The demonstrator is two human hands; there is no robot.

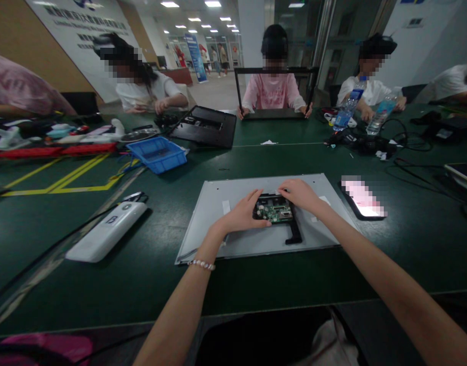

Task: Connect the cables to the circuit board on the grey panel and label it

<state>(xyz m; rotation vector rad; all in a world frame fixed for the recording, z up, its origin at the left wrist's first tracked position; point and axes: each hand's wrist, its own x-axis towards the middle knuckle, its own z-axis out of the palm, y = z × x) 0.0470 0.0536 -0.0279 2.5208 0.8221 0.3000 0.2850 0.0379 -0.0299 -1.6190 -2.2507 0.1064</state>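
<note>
A green circuit board (276, 212) sits in a black plastic frame (294, 230) on the flat grey panel (203, 216), which looks like the back of a display. My left hand (241, 212) is closed around the frame's left side, thumb along the near edge and fingers along the far edge. At the frame's far right corner, the fingers of my right hand (297, 192) are pinched together; whatever they hold is hidden. One arm of the black frame reaches toward me on the right. White tape pieces (226, 206) are stuck to the panel.
Left of the panel lies a white power bank (107, 231) with a cable; on the right, a phone (363, 198). Farther back are a blue basket (157, 154), a black cover (205, 126) and bottles (381, 116). Across the table a person holds a black frame (277, 114).
</note>
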